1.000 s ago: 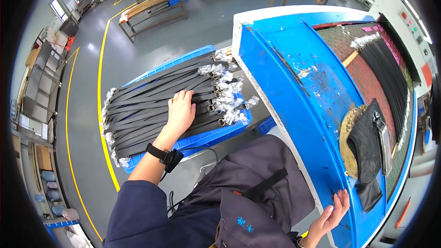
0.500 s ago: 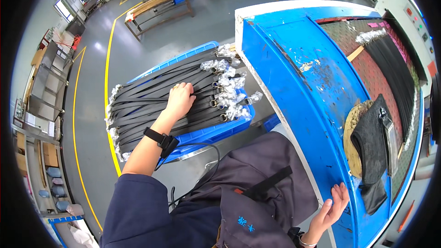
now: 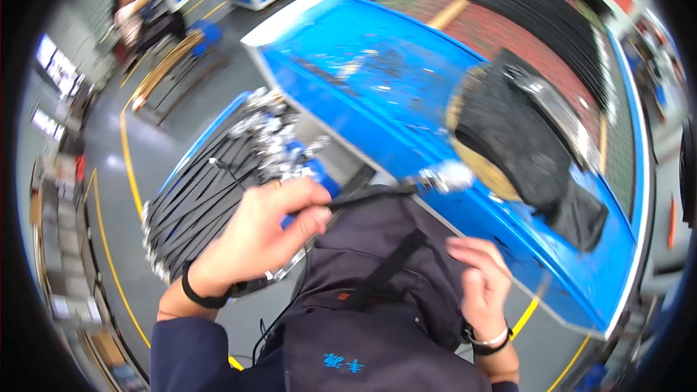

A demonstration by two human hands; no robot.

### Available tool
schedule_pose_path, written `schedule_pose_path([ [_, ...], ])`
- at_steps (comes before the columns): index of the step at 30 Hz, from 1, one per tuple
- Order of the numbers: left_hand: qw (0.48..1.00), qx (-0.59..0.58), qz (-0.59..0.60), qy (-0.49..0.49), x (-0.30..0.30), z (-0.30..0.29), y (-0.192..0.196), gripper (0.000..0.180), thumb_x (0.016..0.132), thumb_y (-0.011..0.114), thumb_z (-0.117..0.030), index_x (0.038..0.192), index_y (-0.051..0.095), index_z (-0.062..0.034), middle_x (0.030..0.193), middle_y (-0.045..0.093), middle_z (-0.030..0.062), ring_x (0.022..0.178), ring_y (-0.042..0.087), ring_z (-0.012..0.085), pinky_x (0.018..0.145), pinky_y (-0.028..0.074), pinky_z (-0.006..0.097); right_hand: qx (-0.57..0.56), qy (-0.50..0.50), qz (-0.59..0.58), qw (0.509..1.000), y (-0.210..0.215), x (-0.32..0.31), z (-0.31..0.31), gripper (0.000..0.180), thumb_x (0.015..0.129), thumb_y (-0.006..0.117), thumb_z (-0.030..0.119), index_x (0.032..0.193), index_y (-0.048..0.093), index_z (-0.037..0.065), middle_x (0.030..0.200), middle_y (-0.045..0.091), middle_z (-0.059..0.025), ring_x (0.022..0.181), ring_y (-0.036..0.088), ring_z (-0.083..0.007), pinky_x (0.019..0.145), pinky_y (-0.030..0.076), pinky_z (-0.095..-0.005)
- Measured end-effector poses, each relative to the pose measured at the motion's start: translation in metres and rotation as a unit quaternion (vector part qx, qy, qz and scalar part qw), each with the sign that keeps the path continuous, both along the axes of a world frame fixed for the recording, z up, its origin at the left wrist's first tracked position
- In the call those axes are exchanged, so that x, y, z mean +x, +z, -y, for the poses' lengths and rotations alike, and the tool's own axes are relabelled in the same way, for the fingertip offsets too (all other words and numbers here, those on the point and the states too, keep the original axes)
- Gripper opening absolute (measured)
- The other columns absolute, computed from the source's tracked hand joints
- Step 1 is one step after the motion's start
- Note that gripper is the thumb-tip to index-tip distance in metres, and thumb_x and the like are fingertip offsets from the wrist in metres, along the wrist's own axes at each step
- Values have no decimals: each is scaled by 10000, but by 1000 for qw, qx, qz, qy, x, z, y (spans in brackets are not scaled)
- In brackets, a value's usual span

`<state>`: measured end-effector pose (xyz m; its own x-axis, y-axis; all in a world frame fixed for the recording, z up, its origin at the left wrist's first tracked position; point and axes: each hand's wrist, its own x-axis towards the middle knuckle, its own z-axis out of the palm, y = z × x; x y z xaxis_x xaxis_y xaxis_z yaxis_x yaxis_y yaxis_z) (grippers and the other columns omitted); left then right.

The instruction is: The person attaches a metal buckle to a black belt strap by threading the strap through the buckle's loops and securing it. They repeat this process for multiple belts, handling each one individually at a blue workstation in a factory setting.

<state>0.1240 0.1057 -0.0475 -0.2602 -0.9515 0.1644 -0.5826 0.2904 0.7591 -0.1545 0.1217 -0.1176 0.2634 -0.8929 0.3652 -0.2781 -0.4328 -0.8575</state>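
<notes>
In front of my body, my left hand (image 3: 272,221) is closed around a long, thin black strip (image 3: 370,194). Clear plastic wraps the strip's right end (image 3: 446,176), which reaches over the edge of the blue workbench (image 3: 396,131). To the left, many similar black strips (image 3: 207,199) lie in a blue crate (image 3: 196,147), their ends bundled in crinkled plastic. My right hand (image 3: 483,276) is beside the bench's near edge, fingers apart and holding nothing. Motion blurs the strip and parts of the scene.
On the bench lie a black cloth-like piece (image 3: 508,138) and a yellowish pad (image 3: 468,163) partly under it. Beyond is a row of black strips (image 3: 544,22) on a reddish patterned surface. A bench with long pieces (image 3: 170,65) stands at the far left, near a person (image 3: 138,18).
My left hand has lifted a black strip out of the crate and brought it toward my body. My right hand stays open near the bench edge. The view has turned right.
</notes>
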Motion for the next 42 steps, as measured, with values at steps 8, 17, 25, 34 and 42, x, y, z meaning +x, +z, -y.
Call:
schedule_pose_path([
  [8,970,-24,-1,-244,-105,1,-27,86,769,613,-94,823,567,-45,603,557,87,525,564,265,479,427,349,55,49,223,972,6,-13,-13,200,852,541,104,997,581,-28,1001,613,-149,948,582,-270,836,447,-378],
  [17,955,70,102,-269,-45,16,-84,77,760,618,-117,802,617,-52,733,612,70,684,582,240,687,402,343,-67,-281,543,789,11,-119,-86,327,964,247,353,800,412,124,452,326,46,325,291,-72,386,339,-228],
  [25,924,-66,179,-332,-74,10,-98,147,680,649,-120,815,613,-76,964,575,78,872,543,246,768,394,375,62,-381,307,870,-26,-96,-100,357,944,332,369,850,475,56,464,329,32,387,267,-61,389,219,-219],
  [34,870,-238,176,-395,-118,4,-88,108,686,648,-188,786,651,-148,1294,442,26,1250,311,259,1029,141,521,263,-49,-32,963,-33,-19,-61,285,925,395,269,930,473,-5,695,553,-170,617,560,-357,546,421,-398],
  [42,849,-168,195,-462,-107,11,-102,50,652,567,-133,683,582,-97,688,461,31,651,525,169,727,427,349,274,-26,-126,953,-43,-4,-56,263,893,456,279,957,484,25,814,581,-159,738,566,-339,627,440,-423],
])
